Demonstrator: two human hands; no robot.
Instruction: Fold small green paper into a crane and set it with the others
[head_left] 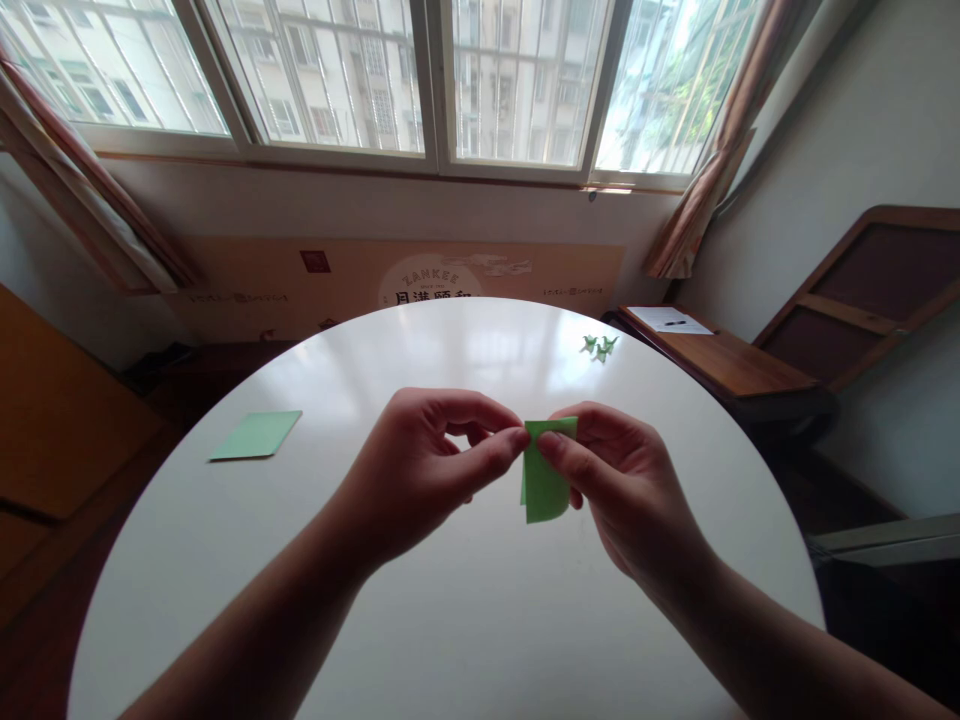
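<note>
A folded sheet of green paper [547, 490] is held up over the white table, its lower edges hanging slightly apart. My right hand [630, 470] pinches it near the top, thumb across the front and fingers behind. At the paper's upper left corner, my left hand [442, 460] has thumb and forefinger pressed together on the edge. Farther back on the table lie several small folded green paper figures [600, 347]. Off to the left rests a flat stack of light green paper [259, 435].
The round white table [465, 620] fills the middle of the view. Behind its right edge stands a wooden side table [742, 350] with a white sheet [670, 320] and a dark pen on it. A printed banner [337, 270] runs below the barred windows [517, 80].
</note>
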